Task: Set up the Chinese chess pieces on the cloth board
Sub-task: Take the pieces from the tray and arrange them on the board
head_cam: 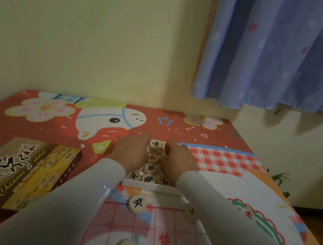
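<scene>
Head view: both hands are reaching into the white tray [153, 187] of chess pieces [151, 168]; left hand [131, 151] lying flat and relaxed, right hand [180, 158] curling onto a piece, beyond the cloth board [160, 237].

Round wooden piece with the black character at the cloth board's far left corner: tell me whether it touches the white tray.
Apart. The head view shows the round wooden piece lying short of the white tray, with a strip of cloth between them.
</scene>
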{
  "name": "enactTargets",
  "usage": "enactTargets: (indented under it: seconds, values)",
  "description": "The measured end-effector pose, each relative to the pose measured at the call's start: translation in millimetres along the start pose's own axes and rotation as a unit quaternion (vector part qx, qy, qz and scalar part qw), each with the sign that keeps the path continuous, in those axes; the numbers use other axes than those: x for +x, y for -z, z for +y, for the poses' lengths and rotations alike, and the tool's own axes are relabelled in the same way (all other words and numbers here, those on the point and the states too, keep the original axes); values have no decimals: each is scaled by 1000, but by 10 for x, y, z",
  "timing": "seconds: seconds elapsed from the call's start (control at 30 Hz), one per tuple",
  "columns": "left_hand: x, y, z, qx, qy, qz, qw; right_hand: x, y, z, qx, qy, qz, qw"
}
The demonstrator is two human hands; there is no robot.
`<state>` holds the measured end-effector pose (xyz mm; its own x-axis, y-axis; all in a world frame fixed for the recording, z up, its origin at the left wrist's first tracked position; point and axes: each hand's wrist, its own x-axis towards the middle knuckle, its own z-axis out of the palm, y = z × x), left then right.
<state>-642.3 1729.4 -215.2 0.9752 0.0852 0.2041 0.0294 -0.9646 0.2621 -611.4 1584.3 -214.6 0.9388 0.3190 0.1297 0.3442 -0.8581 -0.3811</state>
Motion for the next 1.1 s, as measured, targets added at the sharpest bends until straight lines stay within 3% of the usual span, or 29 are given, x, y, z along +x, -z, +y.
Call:
enactTargets:
  seconds: [0.13,0.33,0.77,1.1]
  values:
    - [9,51,8,-6,-10,-8,1000,-3,-5,64,10,5,-10,1000]
    - [200,68,3,-39,-1,71,997,92,168,223,40,-5,54,998]
    - [232,-58,-7,-10,3,49,999,240,125,345,-46,9,32,998]
    - [313,16,55,-107,-15,61,992,221,230,264,68,38,68,995]
